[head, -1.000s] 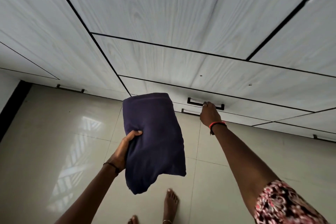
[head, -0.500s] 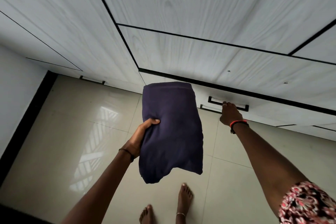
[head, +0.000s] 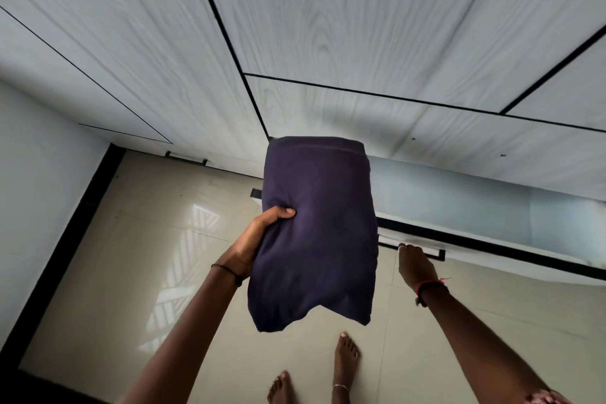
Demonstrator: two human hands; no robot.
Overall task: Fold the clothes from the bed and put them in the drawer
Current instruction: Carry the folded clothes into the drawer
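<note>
Dark navy, soft knit cloth: the folded garment [head: 316, 226] hung in the air over the beige glossy floor tiles [head: 137, 259], held out in front of the pale wood-grain wardrobe [head: 328, 26]. The left hand [head: 254, 244] was closed on the garment's left edge, thumb on top and fingers hidden beneath. The near end of the bundle sagged, with two loose corners drooping toward the person's bare feet [head: 346, 352].

The right hand [head: 414, 264] was at the black bar handle [head: 439, 252] of the low white drawer [head: 459, 203], fingers curled over or behind the bar. Whether they truly gripped it or only hooked it, I could not tell. The drawer stood partly open, its pale interior visible to the right of the garment, and nothing could be seen inside the part that showed. The left portion of the drawer was hidden behind the cloth.

Judgement on the step: the drawer wanted pulling out far enough to take the bundle flat. A straight, level pull would suit, since the handle was held near its left end and an off-centre tug might rack the drawer. The one-handed pinch looked marginal for keeping the fold. Bringing the right hand under the sagging near end before lowering would likely keep the layers together. Setting the far folded edge down first, then the loose corners, should stop them from spilling over the drawer front.
</note>
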